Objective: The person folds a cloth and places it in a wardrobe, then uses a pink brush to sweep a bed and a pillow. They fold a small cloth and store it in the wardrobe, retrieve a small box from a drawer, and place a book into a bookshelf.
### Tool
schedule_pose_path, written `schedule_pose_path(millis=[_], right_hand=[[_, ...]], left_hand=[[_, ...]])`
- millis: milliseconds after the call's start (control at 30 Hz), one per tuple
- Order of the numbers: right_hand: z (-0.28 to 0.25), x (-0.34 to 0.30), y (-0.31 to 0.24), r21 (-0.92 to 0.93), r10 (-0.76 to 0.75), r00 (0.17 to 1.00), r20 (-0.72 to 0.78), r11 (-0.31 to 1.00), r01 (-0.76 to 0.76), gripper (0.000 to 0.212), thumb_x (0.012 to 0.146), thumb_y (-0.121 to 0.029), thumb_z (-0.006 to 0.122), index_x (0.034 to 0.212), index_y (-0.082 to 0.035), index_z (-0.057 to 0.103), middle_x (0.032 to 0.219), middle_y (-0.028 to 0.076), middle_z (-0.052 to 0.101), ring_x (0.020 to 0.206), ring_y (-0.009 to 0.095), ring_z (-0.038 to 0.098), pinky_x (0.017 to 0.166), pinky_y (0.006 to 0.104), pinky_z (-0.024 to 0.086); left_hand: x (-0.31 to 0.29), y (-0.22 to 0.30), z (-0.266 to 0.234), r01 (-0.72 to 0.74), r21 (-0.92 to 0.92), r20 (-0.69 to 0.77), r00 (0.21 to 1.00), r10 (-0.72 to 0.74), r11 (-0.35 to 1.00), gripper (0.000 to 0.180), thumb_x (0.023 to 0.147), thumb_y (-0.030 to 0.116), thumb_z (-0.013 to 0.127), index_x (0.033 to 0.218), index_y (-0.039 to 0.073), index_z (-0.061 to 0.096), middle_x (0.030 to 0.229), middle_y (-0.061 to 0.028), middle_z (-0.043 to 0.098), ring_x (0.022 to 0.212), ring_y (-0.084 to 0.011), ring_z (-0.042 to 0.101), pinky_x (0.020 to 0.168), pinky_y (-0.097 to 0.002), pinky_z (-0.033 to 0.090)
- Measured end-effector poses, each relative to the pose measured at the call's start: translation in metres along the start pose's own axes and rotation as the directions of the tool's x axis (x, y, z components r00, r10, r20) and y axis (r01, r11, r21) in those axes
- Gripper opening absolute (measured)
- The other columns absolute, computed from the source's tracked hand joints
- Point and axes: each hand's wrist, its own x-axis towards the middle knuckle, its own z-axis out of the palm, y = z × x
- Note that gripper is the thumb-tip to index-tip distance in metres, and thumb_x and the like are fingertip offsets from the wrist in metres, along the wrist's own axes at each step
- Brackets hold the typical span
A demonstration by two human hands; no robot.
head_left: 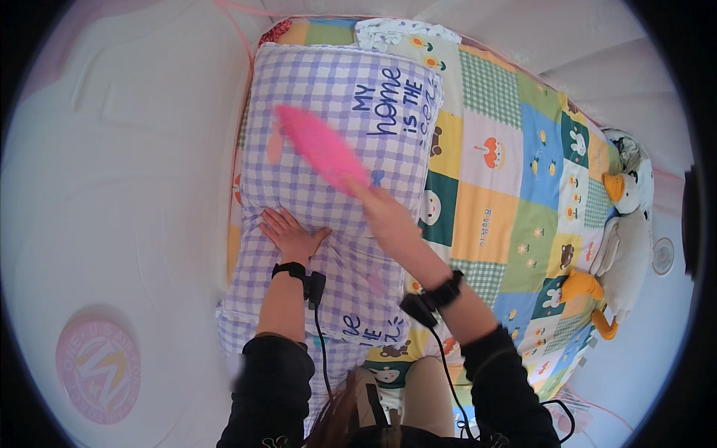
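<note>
My right hand [385, 216] is closed round the handle end of a bright pink, long bed brush [321, 145], which is smeared by motion. The brush hangs over a purple-and-white checked pillow [306, 71] with dark lettering; whether it touches the cloth I cannot tell. With fingers spread, my left hand [291, 237] lies flat on the same checked fabric, just below the brush. Creases run through the fabric beside that hand. Each wrist wears a black strap with a small device and a cable.
A patchwork bedspread [485, 216] with cartoon prints covers the bed to the right. A plush duck toy [624, 254] lies at its right edge. On the left runs a pale, smooth panel [142, 187] with a round pink emblem [98, 367]. Sheer pink netting surrounds the bed.
</note>
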Motion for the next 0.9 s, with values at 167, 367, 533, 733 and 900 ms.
schedule_pose_path(millis=[167, 367, 533, 733, 900], right_hand=[[-0.019, 0.061, 0.042, -0.132, -0.282, 0.954, -0.102, 0.954, 0.268, 0.058, 0.080, 0.002, 0.047, 0.134, -0.018, 0.042, 0.106, 0.019, 0.059, 0.093, 0.037, 0.060, 0.076, 0.0447, 0.050], [-0.115, -0.075, 0.213, -0.147, 0.325, 0.758, -0.565, 0.865, -0.480, 0.047, 0.094, -0.006, 0.036, 0.140, -0.013, 0.036, 0.123, 0.017, 0.057, 0.102, 0.035, 0.060, 0.083, 0.0425, 0.047], [-0.125, -0.219, 0.257, 0.210, 0.706, 0.491, -0.511, 0.656, -0.725, 0.049, 0.092, -0.006, 0.043, 0.140, -0.009, 0.035, 0.134, 0.019, 0.047, 0.120, 0.034, 0.048, 0.100, 0.0393, 0.038], [-0.052, -0.228, 0.195, -0.358, 0.260, 0.793, -0.551, 0.785, -0.506, 0.051, 0.085, -0.004, 0.057, 0.133, -0.004, 0.042, 0.137, 0.024, 0.041, 0.123, 0.041, 0.041, 0.102, 0.0434, 0.036], [0.062, -0.243, 0.104, 0.402, 0.547, 0.825, 0.140, 0.730, -0.552, 0.070, 0.083, -0.023, 0.069, 0.138, 0.003, 0.032, 0.126, 0.022, 0.050, 0.121, 0.031, 0.047, 0.103, 0.0364, 0.035]], left_hand=[[0.002, 0.001, 0.002, 0.004, -0.035, 0.011, 1.000, -0.003, 0.999, 0.129, 0.066, 0.083, 0.047, 0.143, -0.011, 0.006, 0.147, -0.0372, -0.005, 0.138, -0.0472, -0.012, 0.106, -0.0592, -0.011], [0.002, 0.001, -0.001, 0.004, -0.057, 0.056, 0.998, -0.001, 0.998, 0.129, 0.067, 0.081, 0.048, 0.142, -0.014, 0.002, 0.147, -0.0375, -0.007, 0.138, -0.0462, -0.016, 0.106, -0.0587, -0.013], [0.007, -0.001, 0.012, -0.008, -0.038, -0.047, 0.999, 0.006, 0.999, 0.130, 0.066, 0.081, 0.051, 0.142, -0.013, 0.004, 0.146, -0.0378, -0.007, 0.138, -0.0467, -0.014, 0.106, -0.0596, -0.012], [0.010, -0.004, 0.024, -0.001, -0.058, -0.071, 0.997, -0.003, 0.998, 0.130, 0.066, 0.081, 0.051, 0.143, -0.012, 0.003, 0.146, -0.0378, -0.007, 0.138, -0.0469, -0.013, 0.106, -0.0594, -0.011], [-0.006, -0.012, 0.003, -0.074, -0.119, -0.070, 0.995, 0.066, 0.990, 0.131, 0.065, 0.083, 0.048, 0.143, -0.010, -0.001, 0.147, -0.0369, -0.006, 0.139, -0.0456, -0.014, 0.107, -0.0584, -0.011]])
